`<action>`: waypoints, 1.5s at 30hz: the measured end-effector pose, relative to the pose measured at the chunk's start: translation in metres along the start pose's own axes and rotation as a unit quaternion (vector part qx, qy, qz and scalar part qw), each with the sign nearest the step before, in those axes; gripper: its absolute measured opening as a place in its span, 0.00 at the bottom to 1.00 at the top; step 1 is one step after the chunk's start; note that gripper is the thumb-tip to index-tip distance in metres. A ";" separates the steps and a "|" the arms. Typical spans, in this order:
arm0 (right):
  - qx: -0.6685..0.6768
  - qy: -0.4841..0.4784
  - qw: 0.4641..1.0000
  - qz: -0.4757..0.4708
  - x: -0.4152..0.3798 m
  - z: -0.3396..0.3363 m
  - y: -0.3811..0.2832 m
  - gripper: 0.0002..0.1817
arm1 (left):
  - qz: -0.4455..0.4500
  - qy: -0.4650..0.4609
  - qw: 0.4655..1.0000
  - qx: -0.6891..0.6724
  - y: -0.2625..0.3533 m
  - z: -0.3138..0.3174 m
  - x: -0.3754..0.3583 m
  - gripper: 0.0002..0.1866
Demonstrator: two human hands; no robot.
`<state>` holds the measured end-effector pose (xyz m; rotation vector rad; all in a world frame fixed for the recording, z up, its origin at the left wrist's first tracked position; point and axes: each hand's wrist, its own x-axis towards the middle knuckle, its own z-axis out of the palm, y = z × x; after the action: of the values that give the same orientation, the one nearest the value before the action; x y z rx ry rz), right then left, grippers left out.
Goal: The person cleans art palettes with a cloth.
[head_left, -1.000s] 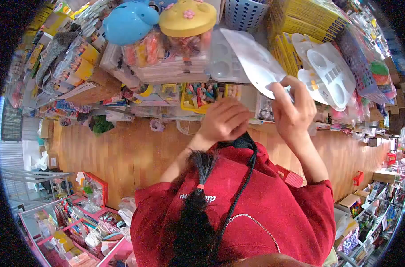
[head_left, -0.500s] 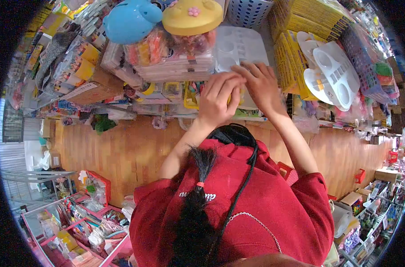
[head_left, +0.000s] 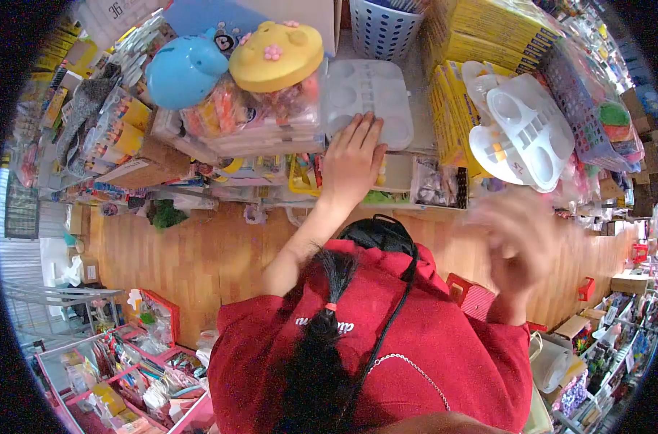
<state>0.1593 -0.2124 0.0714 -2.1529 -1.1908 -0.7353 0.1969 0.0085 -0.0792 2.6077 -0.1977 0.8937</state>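
Note:
My left hand point(head_left: 353, 160) rests with its fingers stretched out over the front edge of a white plastic paint palette point(head_left: 394, 108) lying on the shelf. Nothing is gripped in it. My right hand point(head_left: 515, 235) is off to the right above the floor, smeared by motion, so its fingers cannot be made out. Above and beyond that hand, several more white paint palettes point(head_left: 535, 137) lean beside yellow boxes point(head_left: 452, 137). Left of my left hand stand jars with a yellow animal-shaped lid point(head_left: 278, 61) and a blue animal-shaped lid point(head_left: 180, 76).
A white perforated basket point(head_left: 383, 32) stands behind the flat palette. At the far right is a lilac basket point(head_left: 589, 108) with packets. Wooden flooring point(head_left: 220, 253) runs below the shelf. Pink-edged bins point(head_left: 137, 354) of goods are at lower left, and a red basket point(head_left: 470, 293) is behind me.
My hands were close together over the front of the flat palette. The right one has swung away to the right and down, while the left now lies on the palette's edge.

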 end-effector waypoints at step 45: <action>-0.123 -0.060 0.987 -0.084 0.011 0.103 0.002 0.11 | 0.042 0.027 0.975 -0.219 0.013 -0.031 -0.072 0.16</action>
<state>0.1851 -0.1352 0.0075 -2.3459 -1.4211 -0.8763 0.1197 0.0098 -0.0970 2.1776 -0.4396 0.8381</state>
